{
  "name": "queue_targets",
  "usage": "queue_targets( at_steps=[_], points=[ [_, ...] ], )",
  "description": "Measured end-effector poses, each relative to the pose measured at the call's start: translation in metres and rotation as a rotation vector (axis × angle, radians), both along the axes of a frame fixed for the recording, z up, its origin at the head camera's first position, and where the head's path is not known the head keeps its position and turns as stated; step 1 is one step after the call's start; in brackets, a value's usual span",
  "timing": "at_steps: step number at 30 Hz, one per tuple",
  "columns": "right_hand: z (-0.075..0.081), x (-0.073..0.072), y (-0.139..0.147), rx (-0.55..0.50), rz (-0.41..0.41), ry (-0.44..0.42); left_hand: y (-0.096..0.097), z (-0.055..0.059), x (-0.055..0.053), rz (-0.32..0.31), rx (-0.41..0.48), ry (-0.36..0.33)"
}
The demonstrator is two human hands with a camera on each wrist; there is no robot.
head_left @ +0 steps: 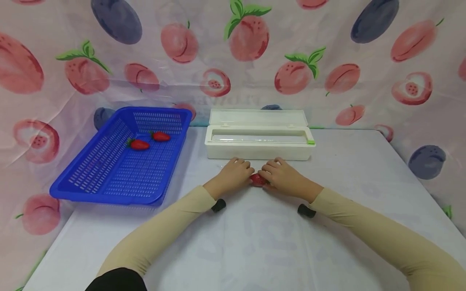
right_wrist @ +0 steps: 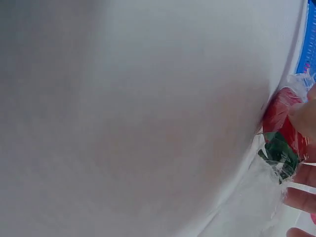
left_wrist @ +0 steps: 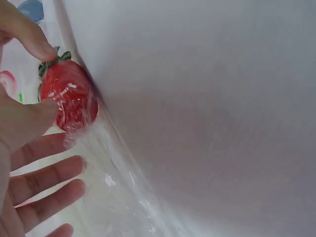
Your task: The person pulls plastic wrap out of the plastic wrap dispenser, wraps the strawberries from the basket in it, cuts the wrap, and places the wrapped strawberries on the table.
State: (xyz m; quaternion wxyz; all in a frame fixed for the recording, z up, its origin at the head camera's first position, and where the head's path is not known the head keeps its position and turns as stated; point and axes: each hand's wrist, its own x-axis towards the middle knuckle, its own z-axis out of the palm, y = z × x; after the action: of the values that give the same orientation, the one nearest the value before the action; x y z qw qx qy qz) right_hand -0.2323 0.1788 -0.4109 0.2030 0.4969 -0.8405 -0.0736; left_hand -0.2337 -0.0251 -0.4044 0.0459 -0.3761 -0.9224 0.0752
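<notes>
A red strawberry (head_left: 258,180) with green leaves lies between both hands on the white table, in front of a white box. Clear cling film wraps it, creased and shiny in the left wrist view, with a loose film sheet (left_wrist: 111,182) trailing from it. My left hand (head_left: 236,173) pinches the film-wrapped tip end with thumb and forefinger, the other fingers spread. From the other side, my right hand (head_left: 285,178) holds the leafy end; in the right wrist view its thumb (right_wrist: 303,118) presses on the red flesh. Fingers partly hide the strawberry in the head view.
The white cling film dispenser (head_left: 260,151) stands behind the hands, its lid (head_left: 258,117) raised. A blue plastic basket (head_left: 109,198) at the left holds two strawberries (head_left: 140,144). Fruit-print cloth (head_left: 251,89) hangs behind the table (head_left: 262,250).
</notes>
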Motion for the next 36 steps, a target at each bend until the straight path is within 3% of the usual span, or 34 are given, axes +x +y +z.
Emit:
queue_targets(
  at_steps=[5, 10, 16, 25, 30, 36],
  points=[
    [-0.0012, -0.0026, 0.0006, 0.038, -0.048, -0.066, 0.0011, 0.0004, 0.0028, -0.031, 0.001, 0.018],
    [-0.0023, -0.0044, -0.0019, 0.05, -0.047, -0.095, 0.0008, -0.0011, 0.0035, -0.014, -0.015, -0.054],
    [-0.0038, -0.005, -0.0036, 0.032, -0.053, -0.158, 0.0018, -0.0025, 0.0024, -0.017, -0.028, -0.093],
    [-0.0062, -0.0066, -0.0015, -0.008, -0.05, -0.261, 0.0042, -0.0016, 0.0054, -0.022, -0.025, -0.072],
    [-0.0045, -0.0061, 0.0002, -0.023, -0.041, -0.203, 0.0056, -0.0003, 0.0063, -0.022, -0.011, -0.049],
    [0.0006, -0.0054, 0.0005, -0.059, 0.05, -0.016, 0.0013, -0.0024, 0.0032, 0.008, 0.014, -0.122]
  ],
)
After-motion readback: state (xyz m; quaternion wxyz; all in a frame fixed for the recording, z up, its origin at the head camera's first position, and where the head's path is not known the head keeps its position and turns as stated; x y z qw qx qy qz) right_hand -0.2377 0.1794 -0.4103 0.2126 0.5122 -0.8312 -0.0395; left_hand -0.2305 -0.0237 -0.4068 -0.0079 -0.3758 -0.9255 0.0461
